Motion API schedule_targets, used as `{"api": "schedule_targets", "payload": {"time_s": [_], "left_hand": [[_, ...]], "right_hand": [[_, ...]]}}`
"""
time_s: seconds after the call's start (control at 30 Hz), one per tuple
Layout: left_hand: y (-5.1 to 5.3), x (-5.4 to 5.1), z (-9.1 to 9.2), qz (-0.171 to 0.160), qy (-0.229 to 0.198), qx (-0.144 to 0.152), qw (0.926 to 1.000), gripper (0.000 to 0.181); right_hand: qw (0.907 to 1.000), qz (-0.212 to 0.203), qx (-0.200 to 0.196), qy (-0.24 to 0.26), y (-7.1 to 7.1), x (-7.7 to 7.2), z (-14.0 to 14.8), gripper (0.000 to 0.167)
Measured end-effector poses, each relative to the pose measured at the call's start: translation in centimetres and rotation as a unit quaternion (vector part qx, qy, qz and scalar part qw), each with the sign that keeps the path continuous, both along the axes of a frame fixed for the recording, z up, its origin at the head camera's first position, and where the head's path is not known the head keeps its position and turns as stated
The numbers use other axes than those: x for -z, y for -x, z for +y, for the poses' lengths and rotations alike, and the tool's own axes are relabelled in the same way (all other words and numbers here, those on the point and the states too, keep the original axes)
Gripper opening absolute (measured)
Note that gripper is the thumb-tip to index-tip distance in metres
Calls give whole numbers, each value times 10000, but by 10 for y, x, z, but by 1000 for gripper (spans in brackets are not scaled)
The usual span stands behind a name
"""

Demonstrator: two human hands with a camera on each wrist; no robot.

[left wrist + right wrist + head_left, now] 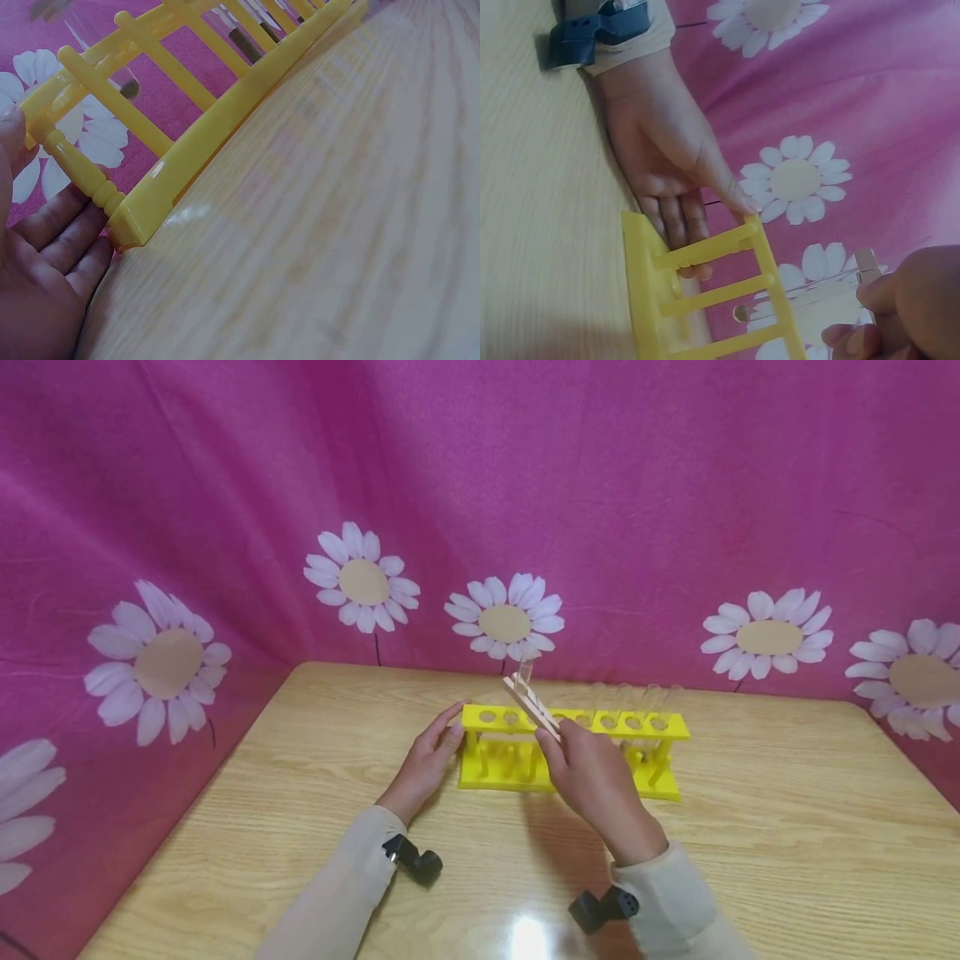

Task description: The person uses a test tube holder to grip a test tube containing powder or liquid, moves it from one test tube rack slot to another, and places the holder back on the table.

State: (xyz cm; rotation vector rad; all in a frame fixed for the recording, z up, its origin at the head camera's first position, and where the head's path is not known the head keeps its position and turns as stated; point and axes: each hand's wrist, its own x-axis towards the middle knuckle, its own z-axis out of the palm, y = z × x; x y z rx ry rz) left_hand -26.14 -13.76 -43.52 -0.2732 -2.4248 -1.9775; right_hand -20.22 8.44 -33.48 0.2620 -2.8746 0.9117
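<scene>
At its left end, the yellow test tube rack [495, 778] is held by my left hand [423, 767], thumb at the top plate and fingers along the end post [86, 176]. My right hand [598, 777] pinches a wooden clothespin [537, 708] above the rack. The clothespin's jaws clasp a clear test tube [526, 672] near its upper end. In the right wrist view, the tube's rounded bottom [740, 313], dark inside, shows between the rack's top plate and base. Which hole it passes through cannot be told.
Several clear tubes [624, 697] stand in the right half of the rack, with dark matter [244, 45] low in some. The rack rests on a wood-grain table [337, 710]. Behind and to the left hangs a magenta cloth [615, 510] with white flowers.
</scene>
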Motion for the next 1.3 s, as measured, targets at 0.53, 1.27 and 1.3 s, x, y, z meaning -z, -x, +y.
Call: {"api": "schedule_targets", "payload": {"time_s": [0.53,1.27,1.3], "left_hand": [[1,0,0,-29,19,3,10000,58],[1,2,-1,-6,46,-32,10000,55],[1,2,-1,-3,54,-35,10000,55]], "right_hand": [[9992,-43,-38,-387,6,14,-2,31],[9984,-73,31,-552,8,20,-3,33],[9984,-82,34,-555,8,20,-4,33]]}}
